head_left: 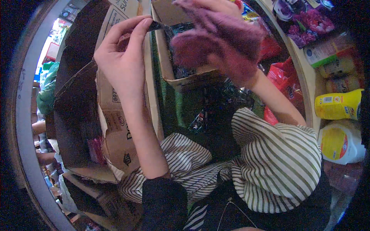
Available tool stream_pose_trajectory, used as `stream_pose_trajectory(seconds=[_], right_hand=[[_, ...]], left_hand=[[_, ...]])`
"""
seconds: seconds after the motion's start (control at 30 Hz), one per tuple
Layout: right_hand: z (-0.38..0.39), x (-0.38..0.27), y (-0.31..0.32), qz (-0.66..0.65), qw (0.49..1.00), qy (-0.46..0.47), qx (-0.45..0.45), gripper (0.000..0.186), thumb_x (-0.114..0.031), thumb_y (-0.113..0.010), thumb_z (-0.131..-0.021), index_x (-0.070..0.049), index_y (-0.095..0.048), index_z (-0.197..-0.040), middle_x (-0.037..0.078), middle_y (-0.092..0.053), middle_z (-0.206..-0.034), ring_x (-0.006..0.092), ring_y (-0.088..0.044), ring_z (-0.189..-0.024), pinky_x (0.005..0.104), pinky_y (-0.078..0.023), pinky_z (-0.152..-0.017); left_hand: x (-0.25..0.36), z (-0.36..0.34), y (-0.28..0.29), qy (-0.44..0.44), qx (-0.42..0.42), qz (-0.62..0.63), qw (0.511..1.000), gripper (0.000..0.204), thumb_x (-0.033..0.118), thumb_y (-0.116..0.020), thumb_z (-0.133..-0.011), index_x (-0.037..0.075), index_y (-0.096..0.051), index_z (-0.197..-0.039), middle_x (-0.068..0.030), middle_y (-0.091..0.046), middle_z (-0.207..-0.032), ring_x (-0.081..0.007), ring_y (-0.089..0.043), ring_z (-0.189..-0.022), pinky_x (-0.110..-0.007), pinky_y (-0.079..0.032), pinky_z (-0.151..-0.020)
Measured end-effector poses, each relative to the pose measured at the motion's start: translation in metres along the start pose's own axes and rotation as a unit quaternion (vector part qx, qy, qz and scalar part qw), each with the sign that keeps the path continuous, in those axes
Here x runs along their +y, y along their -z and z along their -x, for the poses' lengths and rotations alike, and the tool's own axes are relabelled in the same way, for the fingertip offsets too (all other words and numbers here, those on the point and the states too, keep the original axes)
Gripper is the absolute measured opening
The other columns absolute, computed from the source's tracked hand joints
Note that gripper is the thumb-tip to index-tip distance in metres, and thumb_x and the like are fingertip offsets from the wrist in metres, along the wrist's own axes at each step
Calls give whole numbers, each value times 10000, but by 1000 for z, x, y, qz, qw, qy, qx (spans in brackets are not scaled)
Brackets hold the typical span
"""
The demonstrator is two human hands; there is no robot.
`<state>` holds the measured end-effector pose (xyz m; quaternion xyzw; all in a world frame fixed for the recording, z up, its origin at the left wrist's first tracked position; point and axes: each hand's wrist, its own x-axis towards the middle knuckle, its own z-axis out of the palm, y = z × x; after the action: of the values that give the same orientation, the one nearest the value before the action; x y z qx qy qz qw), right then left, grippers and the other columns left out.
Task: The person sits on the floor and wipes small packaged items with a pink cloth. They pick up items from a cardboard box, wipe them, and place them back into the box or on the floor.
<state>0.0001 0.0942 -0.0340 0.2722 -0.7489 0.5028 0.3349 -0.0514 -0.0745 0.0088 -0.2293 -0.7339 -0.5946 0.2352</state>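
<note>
My left hand [125, 54] is raised at the upper left of the middle. Its thumb and forefinger pinch a thin dark strip [155, 26] near the rim of an open cardboard box [194, 80]. A fuzzy maroon cloth [231, 42], smeared by motion, hangs over the box. My right hand [251, 79] is at the cloth, which hides most of its fingers. Dark, shiny packets [184, 71] show inside the box, partly behind the cloth. Another shiny dark packet [198, 121] lies below the box on a dark green surface.
Large cardboard boxes [115, 127] stand along the left. On the right shelf are a yellow bottle [333, 104], a white bottle [339, 144] and several packages. Red plastic packaging [283, 77] lies beside my right forearm. Striped cloth [275, 165] covers my lap. Another person's arm shows at far left.
</note>
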Motion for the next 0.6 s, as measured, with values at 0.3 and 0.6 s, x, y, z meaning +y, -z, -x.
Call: stream_pose_trajectory(seconds=[0.3,0.6], right_hand=[[-32,-34,-34,152,958,86,226,487,-114,-655,-704,4,-486,-1146,140,-532,-1095,255,-491,-1067,335,-391,-916],[-17,-20,-19,115,978,42,167,276,-165,-673,-655,-48,-618,-899,104,-631,-852,264,-621,-803,324,-499,-719]], left_hand=[[39,7,1,-106,-42,23,993,102,-35,-648,-676,-4,-655,-773,-52,-616,-738,-110,-575,-717,-224,-441,-660],[35,17,-21,-310,-83,-49,946,167,-17,-593,-663,1,-605,-828,-124,-609,-861,-289,-579,-827,-341,-459,-755]])
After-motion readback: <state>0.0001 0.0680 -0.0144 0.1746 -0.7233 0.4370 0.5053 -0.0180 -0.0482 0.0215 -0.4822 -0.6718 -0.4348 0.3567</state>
